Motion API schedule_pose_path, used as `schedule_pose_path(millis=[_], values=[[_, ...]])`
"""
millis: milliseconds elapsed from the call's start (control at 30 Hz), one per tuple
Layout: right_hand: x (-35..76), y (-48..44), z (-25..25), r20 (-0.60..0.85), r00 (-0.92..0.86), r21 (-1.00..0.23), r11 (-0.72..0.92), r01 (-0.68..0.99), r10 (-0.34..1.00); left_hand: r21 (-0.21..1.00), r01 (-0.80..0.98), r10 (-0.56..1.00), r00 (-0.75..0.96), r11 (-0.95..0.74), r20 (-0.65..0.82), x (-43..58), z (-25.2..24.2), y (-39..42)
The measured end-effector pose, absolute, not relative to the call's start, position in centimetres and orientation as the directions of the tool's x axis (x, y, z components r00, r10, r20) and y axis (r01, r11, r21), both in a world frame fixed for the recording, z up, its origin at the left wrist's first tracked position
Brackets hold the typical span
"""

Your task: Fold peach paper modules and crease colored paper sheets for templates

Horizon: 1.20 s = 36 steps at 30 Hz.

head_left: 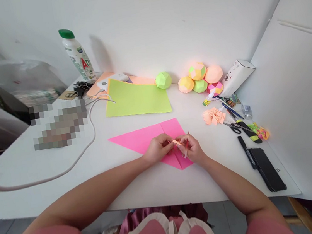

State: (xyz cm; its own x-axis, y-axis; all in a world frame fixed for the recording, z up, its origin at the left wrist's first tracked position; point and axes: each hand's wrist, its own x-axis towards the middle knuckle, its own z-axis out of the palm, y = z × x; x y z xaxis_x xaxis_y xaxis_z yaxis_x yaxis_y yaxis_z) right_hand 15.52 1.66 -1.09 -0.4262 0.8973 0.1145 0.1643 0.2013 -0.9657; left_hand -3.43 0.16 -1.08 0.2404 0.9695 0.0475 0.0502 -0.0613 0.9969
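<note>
A small folded piece of orange paper [176,142] is pinched between both hands near the middle of the table. My left hand [157,148] is closed on its left end with the fingertips. My right hand [193,149] is closed on its right end and also holds a thin red stick [186,144], tilted, with a pale lower end; I cannot make out what kind of tool it is. Beneath both hands lies a creased pink paper sheet [135,137], pointed at its left. Part of that sheet is hidden by my hands.
Green paper [138,98] lies behind, near a white cable [93,132] and a bottle [78,56]. Several paper balls [186,84] stand along the wall. At the right are orange folded pieces [213,116], scissors [235,127], a cutter [249,132], a marker [247,152] and a phone [268,168].
</note>
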Motion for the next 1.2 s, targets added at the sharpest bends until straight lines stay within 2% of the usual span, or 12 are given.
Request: schedule_pose_path(millis=[133, 267, 500, 800, 1033, 1200], values=[[15.5, 1.6, -0.9, 0.237, -0.383, -0.912, 0.34, 0.228, 0.893, 0.996, 0.071, 0.972, 0.231, -0.049, 0.032, -3.3, -1.0, 0.0], [15.6, 1.7, -0.9, 0.294, -0.36, -0.877, 0.399, 0.267, 0.886, 0.993, 0.085, 0.973, 0.221, -0.078, 0.058, -3.4, -0.8, 0.1], [15.4, 1.7, -0.6, 0.455, -0.432, -0.777, 0.584, 0.234, 0.778, 0.98, 0.083, 0.964, 0.213, -0.183, 0.162, -3.5, -0.5, 0.3], [15.6, 1.5, -1.1, 0.327, -0.47, -0.875, 0.451, 0.178, 0.82, 0.99, 0.071, 0.93, 0.355, -0.125, 0.092, -3.6, -0.5, 0.0], [15.6, 1.4, -0.7, 0.286, -0.382, -0.916, 0.368, 0.161, 0.879, 0.998, 0.039, 0.932, 0.362, -0.042, 0.025, -3.8, -0.1, 0.2], [15.4, 1.3, -1.0, 0.209, -0.321, -0.967, 0.244, 0.075, 0.924, 0.999, 0.0, 0.912, 0.407, 0.049, -0.044, -3.8, 0.2, 0.2]])
